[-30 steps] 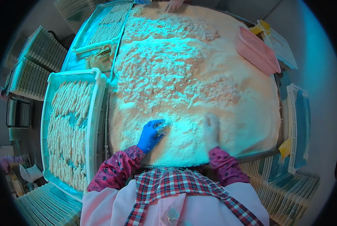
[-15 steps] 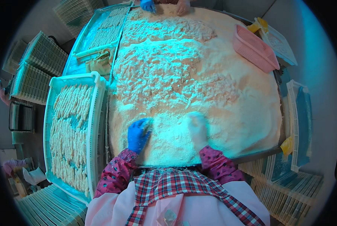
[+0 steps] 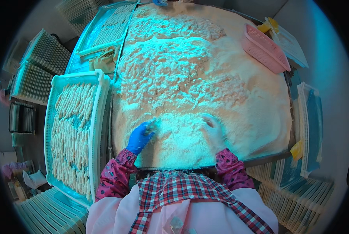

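Note:
My left hand point(image 3: 141, 136), in a blue glove, is low over the near part of a wide bed of pale flour-like powder point(image 3: 260, 132). Its fingers are bent inward, with the tips blurred by powder; whatever they hold is hidden. Across a stretch of loose powder, my right hand point(image 3: 214, 132) wears a whitish glove. Its fingers curve forward with a gap at the thumb, and nothing shows between them. Beyond both hands lies a broad heap of coated, lumpy pieces point(image 3: 162, 66), half buried in the powder.
At left stands a white tray point(image 3: 48, 128) holding rows of coated strips point(image 3: 71, 140). A similar filled tray point(image 3: 89, 35) sits farther back beside a cloth point(image 3: 104, 60). A pink basket point(image 3: 266, 48) rests at the far right. Stacked trays point(image 3: 45, 58) line the left. A co-worker's blue-gloved hand point(image 3: 160, 2) shows at the far edge.
My hands have moved apart, the left slightly left and the right toward the right. The right hand's fingers now show more clearly. The co-worker's hands have drawn back toward the far edge.

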`<state>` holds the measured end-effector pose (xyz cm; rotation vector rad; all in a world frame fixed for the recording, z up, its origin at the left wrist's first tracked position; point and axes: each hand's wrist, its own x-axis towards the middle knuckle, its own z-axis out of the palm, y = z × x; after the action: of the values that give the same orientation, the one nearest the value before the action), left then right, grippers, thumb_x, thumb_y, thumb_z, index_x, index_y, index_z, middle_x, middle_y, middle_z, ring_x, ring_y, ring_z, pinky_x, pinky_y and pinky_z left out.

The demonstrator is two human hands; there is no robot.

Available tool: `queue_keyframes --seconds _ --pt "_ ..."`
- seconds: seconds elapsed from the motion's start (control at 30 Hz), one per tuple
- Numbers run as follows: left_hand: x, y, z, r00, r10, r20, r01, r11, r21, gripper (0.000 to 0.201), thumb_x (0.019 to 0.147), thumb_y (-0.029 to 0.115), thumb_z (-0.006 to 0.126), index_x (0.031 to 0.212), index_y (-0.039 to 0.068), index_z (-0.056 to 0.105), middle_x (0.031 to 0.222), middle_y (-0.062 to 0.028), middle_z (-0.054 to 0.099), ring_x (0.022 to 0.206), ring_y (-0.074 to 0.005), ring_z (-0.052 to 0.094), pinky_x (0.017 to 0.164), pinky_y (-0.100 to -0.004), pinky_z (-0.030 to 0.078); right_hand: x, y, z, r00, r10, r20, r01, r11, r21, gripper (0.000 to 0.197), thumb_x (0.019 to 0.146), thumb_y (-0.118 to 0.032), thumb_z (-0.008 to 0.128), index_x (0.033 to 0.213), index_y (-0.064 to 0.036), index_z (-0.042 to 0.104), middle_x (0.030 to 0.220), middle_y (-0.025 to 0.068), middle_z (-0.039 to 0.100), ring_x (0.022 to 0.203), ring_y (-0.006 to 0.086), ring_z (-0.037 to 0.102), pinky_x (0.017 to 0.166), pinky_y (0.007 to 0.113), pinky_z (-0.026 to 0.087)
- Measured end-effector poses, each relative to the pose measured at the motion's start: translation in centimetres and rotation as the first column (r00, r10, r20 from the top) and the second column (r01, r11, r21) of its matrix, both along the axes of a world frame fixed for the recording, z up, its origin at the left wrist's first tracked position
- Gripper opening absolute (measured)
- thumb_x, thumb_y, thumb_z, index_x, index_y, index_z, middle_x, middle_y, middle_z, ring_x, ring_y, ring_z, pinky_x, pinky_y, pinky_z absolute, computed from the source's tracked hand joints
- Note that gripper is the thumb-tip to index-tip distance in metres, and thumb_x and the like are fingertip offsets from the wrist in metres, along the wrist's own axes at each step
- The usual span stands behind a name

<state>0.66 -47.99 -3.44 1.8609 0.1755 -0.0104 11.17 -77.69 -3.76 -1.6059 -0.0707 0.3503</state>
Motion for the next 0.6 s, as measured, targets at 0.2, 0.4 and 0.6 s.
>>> queue_keyframes --seconds 0.2,0.4,0.6 --pt "0.9 -1.4 1.1 0.952 -0.23 0.204 0.101 0.859 0.501 0.038 0.077 0.021 0.069 0.111 0.009 0.061 0.1 -0.0133 0.062 0.088 -0.0316 0.06 0.076 -0.0358 0.049 -0.4 0.2 0.8 0.91 0.188 0.37 -0.001 0.892 -0.451 0.033 0.076 0.004 0.053 0.108 -0.0022 0.058 0.113 0.0104 0.055 0.103 0.0207 0.053 0.089 0.03 0.042" --pt "1.3 -3.0 -0.6 0.972 0.051 0.229 -0.067 0.996 0.063 0.029 0.085 0.019 0.061 0.112 0.008 0.06 0.101 -0.0086 0.062 0.093 -0.022 0.06 0.08 -0.0318 0.048 0.1 -1.3 -0.6 0.985 0.164 0.063 -0.133 0.932 -0.337 0.027 0.078 0.002 0.056 0.104 -0.0034 0.056 0.103 0.0074 0.054 0.094 0.0182 0.053 0.083 0.03 0.045" --pt "1.4 -4.2 0.0 0.956 0.168 -0.24 -0.292 0.536 -0.792 0.029 0.092 0.017 0.053 0.118 0.005 0.053 0.103 -0.0038 0.058 0.091 -0.0139 0.056 0.079 -0.0274 0.045 -0.3 1.0 2.7 0.989 0.15 0.015 -0.143 0.966 -0.214 0.02 0.082 -0.003 0.059 0.102 -0.0059 0.056 0.093 0.001 0.054 0.084 0.0102 0.052 0.072 0.026 0.047"
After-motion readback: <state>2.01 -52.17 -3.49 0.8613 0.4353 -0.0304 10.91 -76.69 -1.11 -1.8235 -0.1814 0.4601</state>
